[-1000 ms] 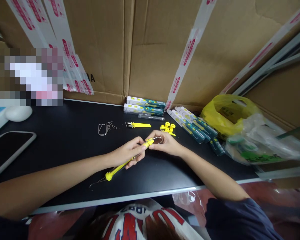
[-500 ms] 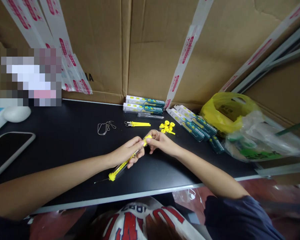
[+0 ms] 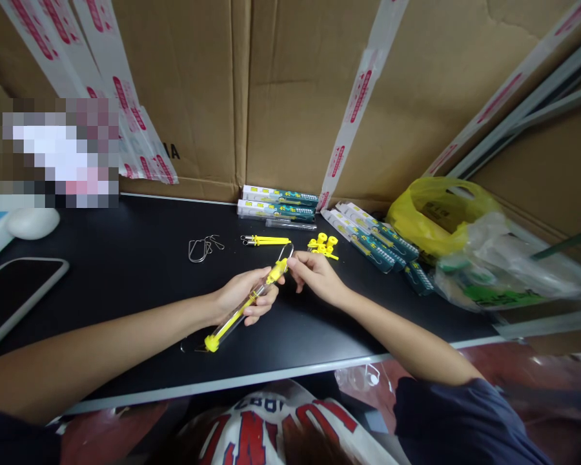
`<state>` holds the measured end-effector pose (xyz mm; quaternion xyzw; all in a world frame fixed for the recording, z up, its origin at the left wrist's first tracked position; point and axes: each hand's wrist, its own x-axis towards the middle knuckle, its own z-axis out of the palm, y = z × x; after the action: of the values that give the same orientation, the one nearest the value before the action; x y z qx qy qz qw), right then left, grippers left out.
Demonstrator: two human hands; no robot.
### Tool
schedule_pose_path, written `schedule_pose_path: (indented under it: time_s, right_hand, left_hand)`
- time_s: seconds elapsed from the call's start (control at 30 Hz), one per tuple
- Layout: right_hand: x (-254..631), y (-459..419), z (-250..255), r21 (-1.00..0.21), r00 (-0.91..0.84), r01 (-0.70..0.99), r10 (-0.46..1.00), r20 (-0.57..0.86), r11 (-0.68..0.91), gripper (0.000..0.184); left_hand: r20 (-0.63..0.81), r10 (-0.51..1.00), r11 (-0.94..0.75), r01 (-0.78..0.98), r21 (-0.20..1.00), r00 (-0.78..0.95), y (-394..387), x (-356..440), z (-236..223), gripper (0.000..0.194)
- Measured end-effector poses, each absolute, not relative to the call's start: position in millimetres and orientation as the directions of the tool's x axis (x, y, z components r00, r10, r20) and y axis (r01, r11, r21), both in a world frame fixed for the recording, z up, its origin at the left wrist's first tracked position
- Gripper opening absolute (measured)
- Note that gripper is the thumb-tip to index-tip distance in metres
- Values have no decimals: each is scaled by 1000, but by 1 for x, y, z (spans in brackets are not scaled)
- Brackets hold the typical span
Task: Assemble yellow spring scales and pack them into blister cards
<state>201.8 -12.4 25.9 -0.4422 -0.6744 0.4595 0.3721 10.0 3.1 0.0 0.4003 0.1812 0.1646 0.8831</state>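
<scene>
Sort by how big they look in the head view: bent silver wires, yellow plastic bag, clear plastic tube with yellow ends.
Largest: yellow plastic bag
Next: clear plastic tube
Smallest: bent silver wires

The black table (image 3: pixel 140 258) has a dark-screened device (image 3: pixel 19 294) at its left, a yellow bag (image 3: pixel 414 223) at its right, cardboard (image 3: pixel 188 84) behind.

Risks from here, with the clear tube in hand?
1. The left hand holds the clear tube at a slant near its upper end, so the lower end might swing or slip if that grip loosens.
2. The wire hook at the tube's lower end sits close to the table's front edge; it could catch there.
3. The right hand is at the wire loop near the small yellow parts, and might knock them.
</scene>
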Motion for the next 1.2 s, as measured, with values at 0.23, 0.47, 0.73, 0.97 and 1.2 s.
schedule_pose_path:
  time_s: [0.23,0.47,0.73,0.97,1.2]
  right_hand:
    - [194,-19,27,-946,-314,264,944,101,189,39]
    - [190,-22,20,-967,-384,233,923,11,108,38]
    - [202,-10,28,-975,-240,204,970,42,92,47]
    - [197,-17,26,-962,-279,261,960,3,78,39]
    - [195,-19,19,-972,-293,206,955,49,113,41]
  left_hand:
    - [-225,556,572,-172,802,800,-7,15,5,31]
    - [-260,613,585,-208,784,746,-5,16,4,33]
    - [-226,588,563,-193,803,777,-3,14,4,31]
    - [-244,612,507,-138,851,752,-6,16,5,29]
    - [-219,641,482,-165,861,736,-7,18,5,28]
